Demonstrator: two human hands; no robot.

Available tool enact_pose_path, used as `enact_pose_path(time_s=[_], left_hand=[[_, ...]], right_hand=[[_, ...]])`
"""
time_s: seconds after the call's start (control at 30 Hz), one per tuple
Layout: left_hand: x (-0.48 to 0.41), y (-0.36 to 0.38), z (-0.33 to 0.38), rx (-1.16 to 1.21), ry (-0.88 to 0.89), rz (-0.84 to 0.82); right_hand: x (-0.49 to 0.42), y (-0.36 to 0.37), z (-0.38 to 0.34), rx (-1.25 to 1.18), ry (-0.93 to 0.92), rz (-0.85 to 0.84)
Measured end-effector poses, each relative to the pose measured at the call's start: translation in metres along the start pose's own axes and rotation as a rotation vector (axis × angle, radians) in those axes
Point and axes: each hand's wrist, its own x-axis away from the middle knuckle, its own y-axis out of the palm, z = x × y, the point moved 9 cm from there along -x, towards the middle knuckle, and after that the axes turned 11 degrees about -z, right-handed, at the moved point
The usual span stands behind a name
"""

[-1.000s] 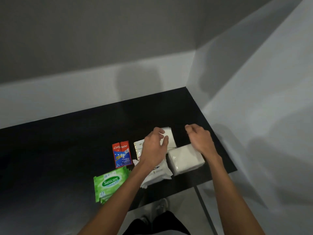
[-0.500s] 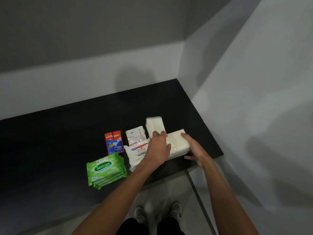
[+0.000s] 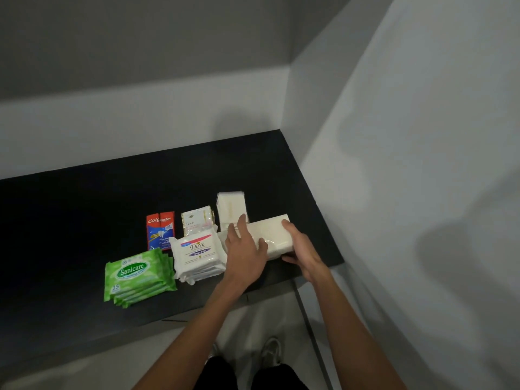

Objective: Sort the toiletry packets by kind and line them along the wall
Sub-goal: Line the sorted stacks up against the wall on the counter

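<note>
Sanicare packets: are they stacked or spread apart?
Stacked. The Sanicare packets lie on one another, slightly fanned; edges of lower ones show under the top one.

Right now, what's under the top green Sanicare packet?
More green packets stacked beneath the top Sanicare packet; only their fanned lower and right edges show. Their faces are covered, so I can't confirm labels or an exact count.

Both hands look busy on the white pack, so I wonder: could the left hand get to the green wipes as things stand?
Probably yes. The green wipes lie uncovered, left of the left hand, which only rests on the white pack; just the low Dove packets lie between.
</note>
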Motion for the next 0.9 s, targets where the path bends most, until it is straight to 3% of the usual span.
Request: enact_pose_path(time_s=[0.17,0.33,0.6,0.77,0.9], left_hand=[[-0.001,0.015,-0.014,0.236,-0.147,0.017],[0.002,0.02,-0.013,0.327,-0.172,0.054],[0.015,0.051,-0.01,0.49,-0.162,-0.001],[0.022,0.071,-0.022,0.615,-0.323,-0.078],[0.009,0.066,-0.013,0.607,-0.271,-0.147]], right_hand=[[-0.001,0.0,0.0,-0.016,0.005,-0.038],[0.005,0.003,0.002,-0.042,-0.011,-0.067],[0.021,-0.042,0.011,0.034,-0.021,-0.015],[0.02,-0.041,0.014,-0.016,-0.048,-0.03],[0.027,-0.035,0.022,-0.115,-0.074,0.027]])
